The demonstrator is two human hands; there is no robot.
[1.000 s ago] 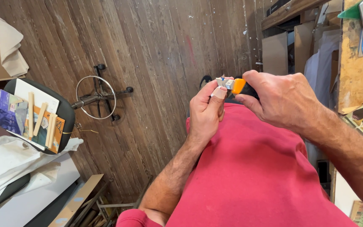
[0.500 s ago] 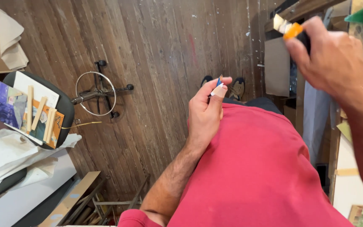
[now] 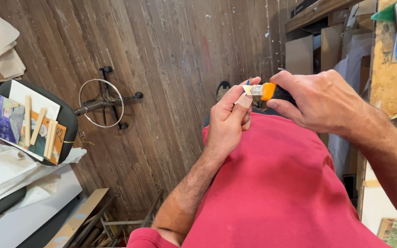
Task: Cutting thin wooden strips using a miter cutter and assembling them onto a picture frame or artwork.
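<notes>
Pencil [image 3: 246, 93], pinched in the left hand [image 3: 228, 121], meets the knife [image 3: 268, 91] gripped by the right hand [image 3: 320, 101]; a slip could nick the thumb.

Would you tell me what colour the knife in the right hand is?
The knife is orange by the blade and black behind, under the right hand; head view.

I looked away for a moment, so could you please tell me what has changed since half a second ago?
The right hand swung the orange-and-black knife down from the upper right, back against the small piece pinched in the left hand. The left hand's grip stayed as it was.
</notes>
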